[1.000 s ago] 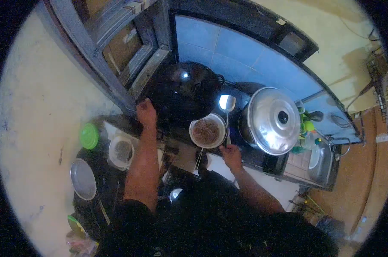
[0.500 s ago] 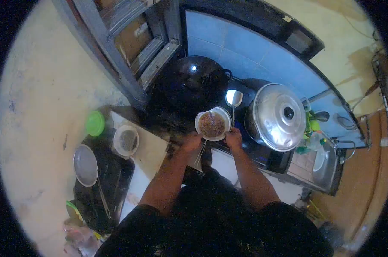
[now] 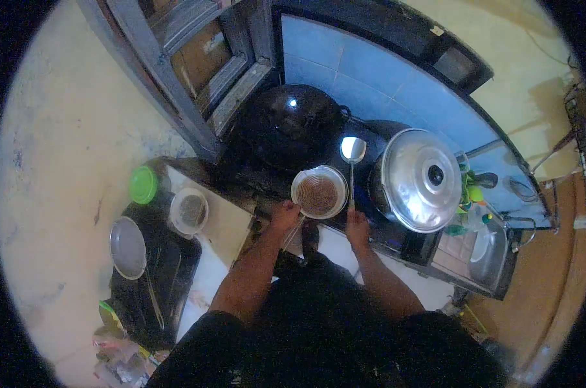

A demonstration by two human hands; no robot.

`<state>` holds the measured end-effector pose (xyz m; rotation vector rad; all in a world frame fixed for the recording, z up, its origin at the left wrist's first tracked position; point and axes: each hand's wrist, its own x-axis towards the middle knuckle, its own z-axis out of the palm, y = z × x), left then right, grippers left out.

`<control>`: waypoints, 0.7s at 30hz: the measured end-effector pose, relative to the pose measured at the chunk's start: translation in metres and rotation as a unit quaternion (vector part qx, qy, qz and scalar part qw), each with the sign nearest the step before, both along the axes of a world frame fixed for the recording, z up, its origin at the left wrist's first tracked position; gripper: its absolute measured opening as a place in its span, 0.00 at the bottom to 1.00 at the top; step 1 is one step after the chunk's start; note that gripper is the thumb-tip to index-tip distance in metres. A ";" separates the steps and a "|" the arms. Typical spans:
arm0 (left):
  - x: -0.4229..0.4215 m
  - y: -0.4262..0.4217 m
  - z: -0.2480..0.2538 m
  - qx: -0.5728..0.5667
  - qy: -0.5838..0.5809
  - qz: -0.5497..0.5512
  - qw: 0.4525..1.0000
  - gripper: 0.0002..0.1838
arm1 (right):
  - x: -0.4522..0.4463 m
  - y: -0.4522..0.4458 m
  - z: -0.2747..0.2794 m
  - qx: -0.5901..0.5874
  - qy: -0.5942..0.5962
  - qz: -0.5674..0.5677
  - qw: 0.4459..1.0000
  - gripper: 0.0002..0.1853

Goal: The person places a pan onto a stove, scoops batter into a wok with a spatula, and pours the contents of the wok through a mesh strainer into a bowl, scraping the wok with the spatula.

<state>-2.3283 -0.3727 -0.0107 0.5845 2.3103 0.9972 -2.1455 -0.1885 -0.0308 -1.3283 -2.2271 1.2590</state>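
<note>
My left hand [image 3: 284,216] is closed at the lower left rim of a pale round bowl [image 3: 342,185]. A brown wire strainer [image 3: 318,194] with a spiral mesh lies in or over that bowl, its thin handle slanting down beside my left hand. My right hand [image 3: 358,227] is closed around the lower end of the handle of a metal spatula [image 3: 353,150]. The spatula's shiny blade points away from me, between a black wok [image 3: 293,126] and a large lidded silver pot [image 3: 419,181]. My fingers partly hide the handle's end.
At left, a frying pan [image 3: 128,247], a white tub [image 3: 189,211] and a green-lidded container [image 3: 143,185] stand on a side surface. A sink [image 3: 500,249] is at right. A wooden window frame [image 3: 170,71] rises at back left, beside blue wall tiles [image 3: 364,64].
My right hand has left the bowl's rim and moved down and slightly right to the spatula handle. The bowl and strainer have shifted slightly left and down with my left hand.
</note>
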 end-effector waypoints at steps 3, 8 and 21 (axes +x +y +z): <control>0.001 0.004 0.028 -0.041 -0.065 0.033 0.996 0.22 | 0.029 -0.001 0.050 0.114 -0.086 0.032 0.989 0.20; -0.001 -0.002 0.012 -0.106 -0.022 -0.019 0.994 0.28 | 0.006 0.022 0.042 0.195 -0.071 0.116 0.971 0.30; 0.018 -0.084 0.140 -0.019 -0.065 0.027 0.997 0.28 | -0.006 -0.007 0.090 0.213 0.047 0.084 0.972 0.33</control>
